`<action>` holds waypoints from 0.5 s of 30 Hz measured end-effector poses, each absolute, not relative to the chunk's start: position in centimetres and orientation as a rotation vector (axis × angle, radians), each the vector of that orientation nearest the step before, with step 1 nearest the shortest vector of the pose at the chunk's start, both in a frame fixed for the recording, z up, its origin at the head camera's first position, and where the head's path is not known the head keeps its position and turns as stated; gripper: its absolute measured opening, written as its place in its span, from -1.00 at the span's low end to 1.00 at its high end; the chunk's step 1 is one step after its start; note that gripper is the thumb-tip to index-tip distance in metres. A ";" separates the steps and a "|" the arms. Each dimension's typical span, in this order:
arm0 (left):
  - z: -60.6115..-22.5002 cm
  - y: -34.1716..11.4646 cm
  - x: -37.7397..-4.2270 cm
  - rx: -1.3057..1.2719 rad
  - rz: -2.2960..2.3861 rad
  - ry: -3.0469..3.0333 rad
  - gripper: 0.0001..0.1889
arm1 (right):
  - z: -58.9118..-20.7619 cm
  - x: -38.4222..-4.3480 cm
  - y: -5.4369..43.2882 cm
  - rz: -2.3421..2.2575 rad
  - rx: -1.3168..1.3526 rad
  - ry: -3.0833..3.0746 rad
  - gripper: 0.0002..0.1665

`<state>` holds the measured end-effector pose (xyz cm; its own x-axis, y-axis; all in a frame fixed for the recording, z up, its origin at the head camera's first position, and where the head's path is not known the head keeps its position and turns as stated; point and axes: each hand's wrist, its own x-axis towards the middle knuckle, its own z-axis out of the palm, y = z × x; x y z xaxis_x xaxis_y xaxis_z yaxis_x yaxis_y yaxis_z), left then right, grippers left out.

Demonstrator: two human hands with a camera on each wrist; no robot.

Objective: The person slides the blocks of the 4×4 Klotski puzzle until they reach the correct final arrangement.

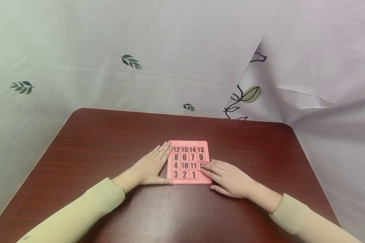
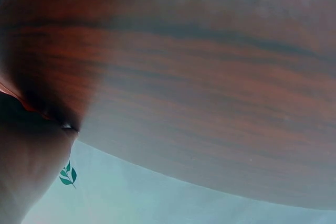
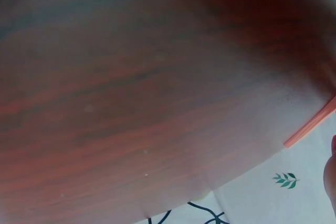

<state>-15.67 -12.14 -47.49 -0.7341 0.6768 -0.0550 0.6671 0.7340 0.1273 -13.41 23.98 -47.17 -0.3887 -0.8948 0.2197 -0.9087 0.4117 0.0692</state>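
Observation:
A pink sliding number puzzle (image 1: 189,181) lies flat on the dark red wooden table, its black-numbered tiles in rows. Its top row reads 12, 15, 14, 13, and the bottom row 3, 2, 1 with a bare slot at the right end. My left hand (image 1: 150,166) rests along the puzzle's left edge, fingers straight and thumb stretched to the lower left corner. From the right, my right hand (image 1: 231,179) reaches over the frame, its fingertips touching the tile 5 (image 1: 201,165) and partly covering it. In the right wrist view only the puzzle's edge (image 3: 310,125) shows.
The table (image 1: 115,135) has rounded far corners and runs up to pale curtains (image 1: 170,40) printed with green leaves. A second curtain fold (image 1: 322,67) hangs along the right side. Light green sleeves cover both forearms.

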 end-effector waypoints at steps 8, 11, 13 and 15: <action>-47.3 -12.1 -15.7 1.114 0.159 2.836 0.38 | -47.2 -13.1 24.1 0.154 1.626 -2.473 -0.24; -47.3 -12.1 -15.7 1.111 0.164 2.836 0.38 | -47.2 -12.7 24.1 0.192 1.649 -2.458 -0.27; -47.4 -12.2 -15.7 1.108 0.166 2.837 0.38 | -47.2 -12.5 24.1 0.208 1.662 -2.442 -0.29; -47.4 -12.2 -15.7 1.105 0.167 2.837 0.39 | -47.2 -12.3 24.1 0.209 1.667 -2.427 -0.29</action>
